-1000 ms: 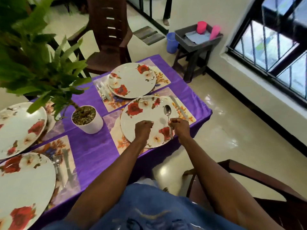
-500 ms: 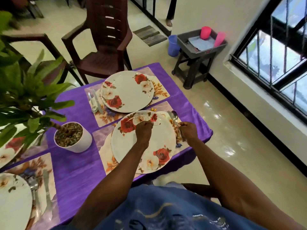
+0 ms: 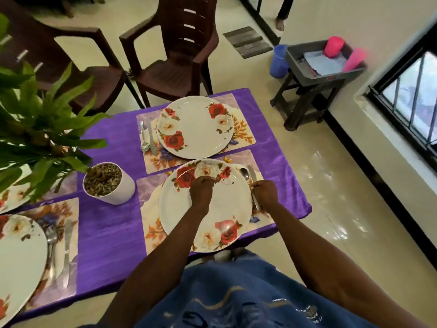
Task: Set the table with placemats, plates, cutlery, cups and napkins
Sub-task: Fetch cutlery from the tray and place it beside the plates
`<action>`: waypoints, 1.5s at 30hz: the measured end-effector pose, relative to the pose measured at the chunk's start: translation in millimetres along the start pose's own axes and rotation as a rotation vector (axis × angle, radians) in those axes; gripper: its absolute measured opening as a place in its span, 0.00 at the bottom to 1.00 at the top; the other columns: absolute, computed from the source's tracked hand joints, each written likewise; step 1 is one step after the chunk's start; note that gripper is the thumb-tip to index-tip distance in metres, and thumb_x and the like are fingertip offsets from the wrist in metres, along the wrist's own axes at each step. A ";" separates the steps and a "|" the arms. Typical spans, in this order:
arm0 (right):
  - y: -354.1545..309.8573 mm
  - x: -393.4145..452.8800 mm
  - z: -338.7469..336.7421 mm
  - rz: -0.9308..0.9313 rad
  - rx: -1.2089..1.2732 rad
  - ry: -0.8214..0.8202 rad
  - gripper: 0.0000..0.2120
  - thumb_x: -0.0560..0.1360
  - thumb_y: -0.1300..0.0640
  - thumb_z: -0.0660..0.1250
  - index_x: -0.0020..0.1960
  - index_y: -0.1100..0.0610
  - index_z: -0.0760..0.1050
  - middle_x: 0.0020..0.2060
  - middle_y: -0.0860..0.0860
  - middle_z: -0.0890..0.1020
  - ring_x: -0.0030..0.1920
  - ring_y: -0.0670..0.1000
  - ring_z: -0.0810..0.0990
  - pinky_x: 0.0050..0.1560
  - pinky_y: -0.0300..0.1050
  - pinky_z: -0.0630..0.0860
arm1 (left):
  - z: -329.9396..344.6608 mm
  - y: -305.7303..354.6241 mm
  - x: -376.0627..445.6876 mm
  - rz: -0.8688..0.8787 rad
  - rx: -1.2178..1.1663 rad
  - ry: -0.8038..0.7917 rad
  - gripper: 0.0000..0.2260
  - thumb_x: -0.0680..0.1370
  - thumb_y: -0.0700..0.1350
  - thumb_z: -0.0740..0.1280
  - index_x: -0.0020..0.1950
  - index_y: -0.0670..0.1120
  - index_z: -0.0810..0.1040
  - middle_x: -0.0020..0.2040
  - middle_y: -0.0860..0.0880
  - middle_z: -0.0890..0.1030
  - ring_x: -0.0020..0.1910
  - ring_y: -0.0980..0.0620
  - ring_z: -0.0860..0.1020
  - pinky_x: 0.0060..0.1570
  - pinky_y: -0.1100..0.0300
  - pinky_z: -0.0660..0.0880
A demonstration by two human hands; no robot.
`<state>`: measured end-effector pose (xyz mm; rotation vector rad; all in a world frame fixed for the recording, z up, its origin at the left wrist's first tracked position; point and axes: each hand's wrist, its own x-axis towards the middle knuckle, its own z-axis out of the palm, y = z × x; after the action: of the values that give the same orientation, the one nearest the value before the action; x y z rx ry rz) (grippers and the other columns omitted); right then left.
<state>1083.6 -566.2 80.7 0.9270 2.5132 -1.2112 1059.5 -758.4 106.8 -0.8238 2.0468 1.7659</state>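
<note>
Head view: spoon (image 3: 246,174) has moved off the near round white rose-print plate (image 3: 204,204) since a second ago; it now lies on the floral rectangular placemat (image 3: 151,223) beside the knife (image 3: 252,172), right of the plate. Right hand (image 3: 264,194) is clenched on the cutlery handles. Left hand (image 3: 201,190) is curled over the plate; can't tell if it holds anything. Cutlery for this setting looks nearly done. Pink plastic cups (image 3: 333,45) and blue napkins (image 3: 318,61) sit in the grey tray (image 3: 314,78), well apart from the purple-clothed table (image 3: 108,233). White potted plant (image 3: 109,183) stands left, clear of the setting.

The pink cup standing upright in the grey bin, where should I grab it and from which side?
Grip the upright pink cup around its side wall, coming from above, the open side of the grey bin. The other pink cup leans beside it, so close gently.
</note>
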 end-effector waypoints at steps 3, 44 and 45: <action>3.0 4.3 -4.4 -0.050 -0.032 -0.056 0.08 0.71 0.67 0.66 0.42 0.62 0.84 0.36 0.57 0.84 0.37 0.52 0.79 0.40 0.46 0.74 | 8.6 0.7 -3.4 -0.015 -0.034 0.050 0.04 0.71 0.43 0.69 0.36 0.48 0.81 0.34 0.48 0.79 0.38 0.46 0.75 0.41 0.55 0.70; 56.9 -4.2 -76.5 -0.305 -0.217 0.155 0.12 0.82 0.57 0.54 0.56 0.59 0.74 0.50 0.58 0.82 0.50 0.61 0.79 0.48 0.51 0.73 | 137.7 -27.5 -66.4 0.504 0.575 -0.058 0.09 0.80 0.43 0.62 0.48 0.44 0.81 0.45 0.46 0.83 0.44 0.46 0.79 0.42 0.58 0.70; 60.9 3.5 -85.8 -0.286 -0.209 0.169 0.12 0.82 0.57 0.53 0.56 0.59 0.74 0.52 0.58 0.81 0.51 0.62 0.79 0.48 0.51 0.72 | 151.0 -26.1 -64.7 0.519 0.594 -0.073 0.09 0.80 0.44 0.61 0.49 0.44 0.81 0.45 0.46 0.84 0.44 0.45 0.80 0.42 0.56 0.72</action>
<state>1125.7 -470.8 95.8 0.6618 2.9174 -0.9461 1106.4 -599.2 95.1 -0.0523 2.6808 1.2200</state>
